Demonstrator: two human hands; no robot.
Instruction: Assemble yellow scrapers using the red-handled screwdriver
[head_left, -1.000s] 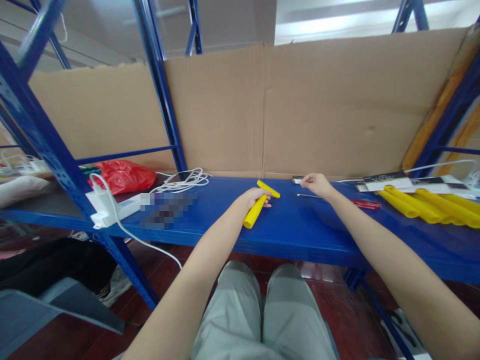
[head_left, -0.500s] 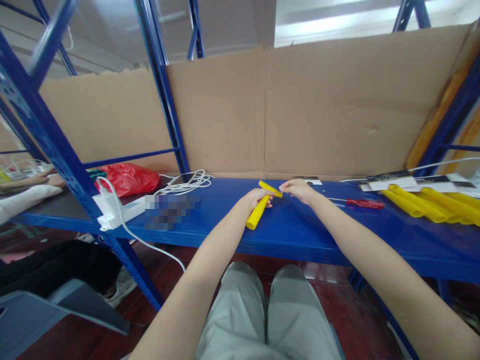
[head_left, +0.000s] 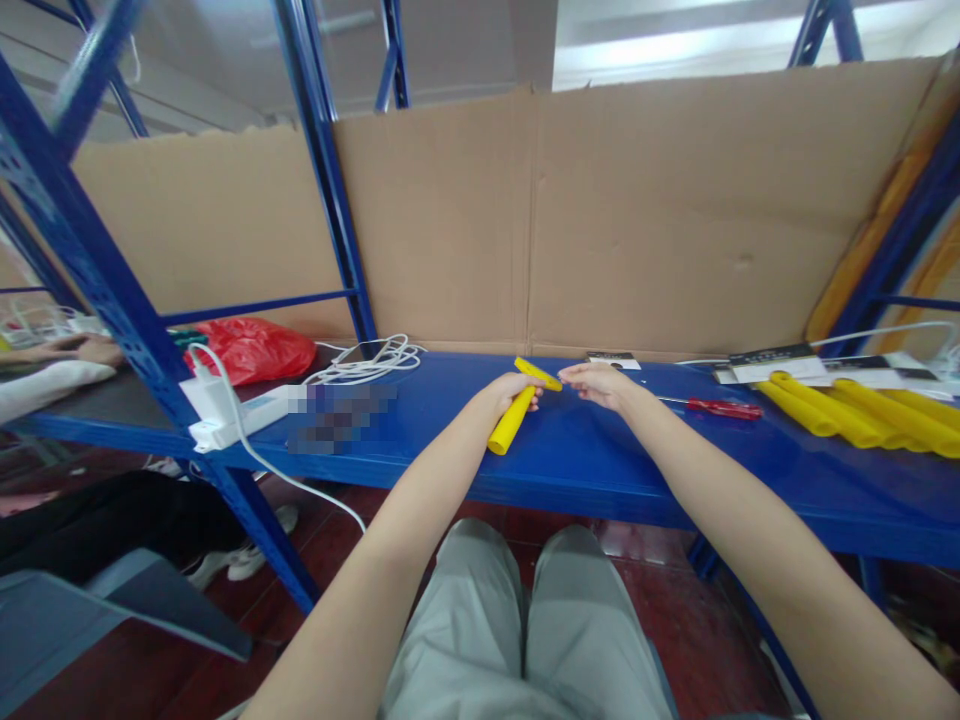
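On the blue desk (head_left: 431, 425), a white power strip (head_left: 251, 415) and a red plastic bag (head_left: 259, 350) lay well left of the yellow T-shaped piece (head_left: 508, 428); a coil of white cable (head_left: 371, 362) was nearer to it. The person's left hand (head_left: 510, 393) was wrapped around the piece, its tube slanting toward the person. The right hand (head_left: 601, 384), apart from the left, had its fingers bent just beside the right end of the piece's crossbar; whether they touched it or pinched anything could not be told. Right of the piece lay a red-handled screwdriver (head_left: 724, 409) and, farther right, several yellow tubes (head_left: 862, 415).
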